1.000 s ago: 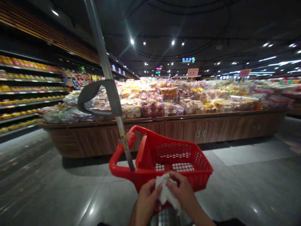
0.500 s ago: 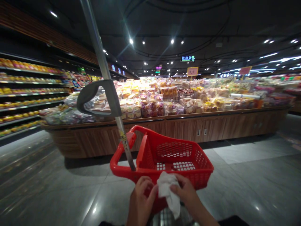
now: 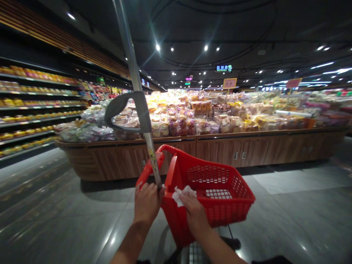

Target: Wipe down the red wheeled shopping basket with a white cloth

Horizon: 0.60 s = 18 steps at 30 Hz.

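Observation:
A red plastic shopping cart (image 3: 225, 205) stands in front of me, its basket to the right and its handle end to the left. My left hand (image 3: 147, 201) is closed around the cart's red handle, close to the foot of a metal pole (image 3: 134, 69). A small white scrap shows by its fingertips. In my right hand (image 3: 195, 212) is a crumpled white tissue (image 3: 180, 195), pressed against the near top rim of the basket. A grey loop-shaped grip (image 3: 144, 112) is fixed partway up the pole.
Behind the cart runs a wooden display counter (image 3: 220, 152) heaped with bagged baked goods (image 3: 181, 117). Stocked shelves (image 3: 38, 106) line the left side. A price sign (image 3: 230, 83) rises above the goods. The floor (image 3: 288, 212) is grey tile.
My left hand has moved left and up from beside the tissue onto the cart handle. My right hand has carried the tissue up and left to the basket rim. The view has shifted slightly.

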{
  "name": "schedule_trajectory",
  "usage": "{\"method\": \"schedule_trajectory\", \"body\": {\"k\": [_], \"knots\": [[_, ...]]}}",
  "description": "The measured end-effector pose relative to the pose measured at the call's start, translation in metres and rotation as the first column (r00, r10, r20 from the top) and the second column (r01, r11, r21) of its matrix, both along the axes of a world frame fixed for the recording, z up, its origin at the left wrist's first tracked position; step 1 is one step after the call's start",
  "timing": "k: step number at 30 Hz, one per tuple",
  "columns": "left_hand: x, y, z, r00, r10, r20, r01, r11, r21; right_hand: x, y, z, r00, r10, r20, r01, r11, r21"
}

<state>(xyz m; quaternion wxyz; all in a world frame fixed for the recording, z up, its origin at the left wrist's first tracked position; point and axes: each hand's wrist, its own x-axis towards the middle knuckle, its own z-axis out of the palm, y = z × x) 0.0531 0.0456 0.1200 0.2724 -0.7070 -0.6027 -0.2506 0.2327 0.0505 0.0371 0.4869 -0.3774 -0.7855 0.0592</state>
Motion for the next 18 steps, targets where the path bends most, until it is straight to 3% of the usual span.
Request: {"method": "schedule_trajectory", "body": {"k": [3, 6, 12, 14, 18], "knots": [[0.001, 0.002, -0.001, 1.000, 0.013, -0.005, -0.013, 0.999, 0.030, -0.023, 0.007, 0.016, 0.997, 0.075, -0.009, -0.075, 0.994, 0.076], [0.000, 0.008, -0.002, 1.000, 0.021, -0.009, -0.021, 0.998, 0.058, -0.015, 0.011, 0.016, 0.995, 0.096, 0.040, -0.099, 0.991, 0.090], [0.001, 0.013, -0.004, 0.999, 0.049, -0.024, -0.047, 0.995, 0.088, 0.030, 0.009, -0.013, 0.990, -0.133, 0.042, 0.134, 0.991, -0.006], [0.004, 0.014, -0.004, 0.998, 0.053, -0.031, -0.050, 0.995, 0.089, 0.018, 0.009, -0.007, 0.990, -0.137, 0.020, 0.137, 0.991, 0.001], [0.003, 0.020, -0.003, 0.996, 0.071, -0.050, -0.067, 0.994, 0.087, -0.025, 0.010, 0.012, 0.999, -0.028, 0.044, 0.025, 0.997, 0.076]]}}
